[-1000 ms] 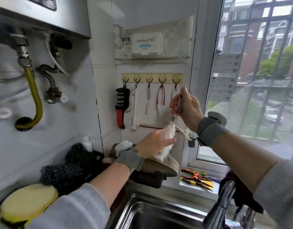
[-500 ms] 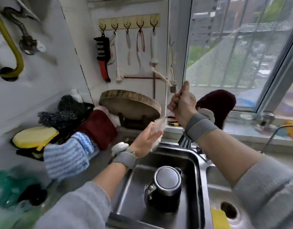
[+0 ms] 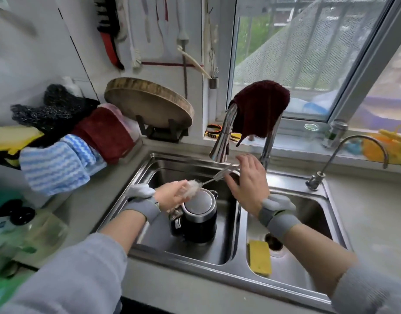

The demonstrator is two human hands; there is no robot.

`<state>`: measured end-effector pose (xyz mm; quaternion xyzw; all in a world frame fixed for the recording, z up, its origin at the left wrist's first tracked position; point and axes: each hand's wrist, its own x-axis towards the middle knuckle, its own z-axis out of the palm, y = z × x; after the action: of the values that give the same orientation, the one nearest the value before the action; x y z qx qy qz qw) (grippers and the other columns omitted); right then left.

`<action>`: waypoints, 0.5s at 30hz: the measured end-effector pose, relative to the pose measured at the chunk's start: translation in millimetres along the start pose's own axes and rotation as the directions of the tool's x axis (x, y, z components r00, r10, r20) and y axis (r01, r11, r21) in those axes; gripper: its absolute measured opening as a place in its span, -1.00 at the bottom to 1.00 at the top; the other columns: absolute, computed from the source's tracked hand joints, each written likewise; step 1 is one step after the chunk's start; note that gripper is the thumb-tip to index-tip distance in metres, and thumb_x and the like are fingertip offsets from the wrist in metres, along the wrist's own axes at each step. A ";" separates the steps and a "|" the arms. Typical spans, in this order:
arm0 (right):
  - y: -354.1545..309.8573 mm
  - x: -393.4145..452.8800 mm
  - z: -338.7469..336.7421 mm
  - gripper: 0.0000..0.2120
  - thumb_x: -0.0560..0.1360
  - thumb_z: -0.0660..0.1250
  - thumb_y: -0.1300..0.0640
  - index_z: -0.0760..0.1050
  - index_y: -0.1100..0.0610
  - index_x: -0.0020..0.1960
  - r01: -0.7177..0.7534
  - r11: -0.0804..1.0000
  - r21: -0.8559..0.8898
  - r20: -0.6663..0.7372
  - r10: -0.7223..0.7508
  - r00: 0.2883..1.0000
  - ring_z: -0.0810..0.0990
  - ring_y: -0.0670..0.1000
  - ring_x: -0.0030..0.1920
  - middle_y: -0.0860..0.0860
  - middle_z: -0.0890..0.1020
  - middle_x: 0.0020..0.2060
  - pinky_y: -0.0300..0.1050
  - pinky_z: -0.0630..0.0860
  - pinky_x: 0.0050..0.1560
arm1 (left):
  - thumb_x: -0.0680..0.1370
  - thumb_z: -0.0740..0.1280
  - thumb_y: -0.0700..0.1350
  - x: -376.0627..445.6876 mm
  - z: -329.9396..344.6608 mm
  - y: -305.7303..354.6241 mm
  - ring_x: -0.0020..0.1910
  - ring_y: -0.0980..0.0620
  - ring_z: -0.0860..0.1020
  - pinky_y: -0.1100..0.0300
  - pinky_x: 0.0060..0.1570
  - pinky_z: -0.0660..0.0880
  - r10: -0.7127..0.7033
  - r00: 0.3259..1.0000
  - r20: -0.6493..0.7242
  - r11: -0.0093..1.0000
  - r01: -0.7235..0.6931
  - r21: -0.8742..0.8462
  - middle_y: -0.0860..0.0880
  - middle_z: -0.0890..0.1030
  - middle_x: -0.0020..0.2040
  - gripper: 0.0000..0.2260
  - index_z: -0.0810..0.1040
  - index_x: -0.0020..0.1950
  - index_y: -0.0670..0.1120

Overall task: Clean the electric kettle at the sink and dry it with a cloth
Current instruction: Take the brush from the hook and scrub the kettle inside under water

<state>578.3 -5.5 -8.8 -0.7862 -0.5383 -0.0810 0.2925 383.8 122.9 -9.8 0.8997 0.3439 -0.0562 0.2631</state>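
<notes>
A black electric kettle [image 3: 198, 219] with a steel lid stands upright in the left basin of the steel sink [image 3: 163, 162], its lid closed. A white bottle brush [image 3: 214, 177] lies slanted just above it. My left hand [image 3: 170, 196] grips the bristle head right over the lid. My right hand [image 3: 249, 182] hovers at the handle end with fingers spread, and the handle tip touches them. A dark red cloth [image 3: 260, 107] hangs over the tall faucet [image 3: 224, 132].
A yellow sponge [image 3: 259, 257] lies in the right basin by the drain. A small tap [image 3: 353, 146] stands at the right. A round wooden board [image 3: 147, 103] leans on a stand behind the sink. Cloths [image 3: 57, 164] hang at the left.
The view dropped from the wall hooks to the sink. Both hands brought the brush down over the kettle. My right hand's fingers opened off the handle.
</notes>
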 end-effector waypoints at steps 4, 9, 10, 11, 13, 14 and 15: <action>13.1 -7.3 9.8 -0.50 0.52 0.25 -0.11 0.36 0.12 0.36 0.163 0.977 -0.134 0.348 -0.108 0.931 0.34 0.12 0.39 0.09 0.48 0.28 0.04 0.09 0.50 | 0.58 0.28 0.06 16.8 7.5 -4.3 0.27 -0.04 0.49 0.20 0.15 0.36 -0.037 0.990 0.134 0.986 0.014 0.163 -0.04 0.53 0.29 -0.60 0.40 0.37 -0.06; 13.5 -4.1 43.5 -0.63 0.57 0.10 -0.20 0.51 -0.03 0.19 0.169 0.968 -0.184 0.679 0.000 0.734 0.57 0.17 0.12 0.06 0.62 0.09 -0.02 0.46 0.08 | 0.52 0.32 0.12 50.3 16.3 -6.2 0.26 -0.01 0.48 0.18 0.11 0.39 0.056 0.991 0.121 0.974 -0.081 0.214 0.05 0.53 0.26 -0.60 0.43 0.34 0.08; 14.6 -0.7 50.9 -0.64 0.57 0.09 -0.20 0.54 -0.04 0.14 0.127 0.972 -0.200 0.679 0.045 0.732 0.60 0.18 0.08 0.07 0.63 0.06 -0.03 0.50 0.00 | 0.51 0.35 0.09 58.9 15.1 -10.6 0.25 -0.03 0.48 0.17 0.12 0.39 0.067 0.990 0.121 0.978 -0.089 0.190 0.02 0.52 0.23 -0.61 0.45 0.32 0.06; 14.6 3.4 55.9 -0.64 0.57 0.10 -0.20 0.56 -0.01 0.05 0.074 0.977 -0.199 0.674 0.082 0.734 0.61 0.19 0.03 0.09 0.65 0.01 -0.04 0.51 -0.06 | 0.49 0.38 0.05 67.3 14.0 -16.0 0.25 -0.06 0.46 0.15 0.17 0.39 0.091 0.991 0.098 0.987 -0.103 0.125 -0.03 0.51 0.22 -0.59 0.46 0.32 0.02; 17.6 12.2 64.8 -0.65 0.57 0.15 -0.13 0.53 0.07 -0.17 -0.070 0.981 -0.182 0.654 0.174 0.736 0.62 0.19 -0.05 0.12 0.65 -0.09 -0.08 0.48 -0.17 | 0.44 0.45 -0.04 81.8 15.2 -29.4 0.31 -0.11 0.42 0.12 0.32 0.32 0.074 0.997 -0.011 0.996 -0.074 -0.051 -0.12 0.45 0.28 -0.44 0.38 0.41 -0.03; 20.3 16.5 69.7 -0.66 0.58 0.16 -0.09 0.53 0.11 -0.19 -0.152 0.971 -0.185 0.638 0.237 0.733 0.62 0.18 -0.05 0.12 0.64 -0.11 -0.10 0.46 -0.20 | 0.43 0.47 -0.08 87.8 17.5 -37.8 0.34 -0.11 0.40 0.14 0.35 0.29 -0.008 0.998 -0.061 0.989 -0.001 -0.150 -0.15 0.42 0.32 -0.36 0.30 0.45 -0.06; 23.9 21.0 73.4 -0.67 0.58 0.16 -0.04 0.55 0.14 -0.16 -0.217 0.956 -0.196 0.612 0.293 0.735 0.61 0.18 -0.05 0.12 0.64 -0.11 -0.12 0.44 -0.21 | 0.44 0.46 -0.09 93.1 21.8 -48.6 0.35 -0.11 0.39 0.15 0.34 0.28 -0.113 0.990 -0.083 0.972 0.092 -0.216 -0.17 0.40 0.34 -0.33 0.25 0.48 -0.08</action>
<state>594.5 45.5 -68.3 -0.8484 -0.4867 0.1998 0.0577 424.5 197.0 -75.8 0.8492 0.4059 0.0099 0.3376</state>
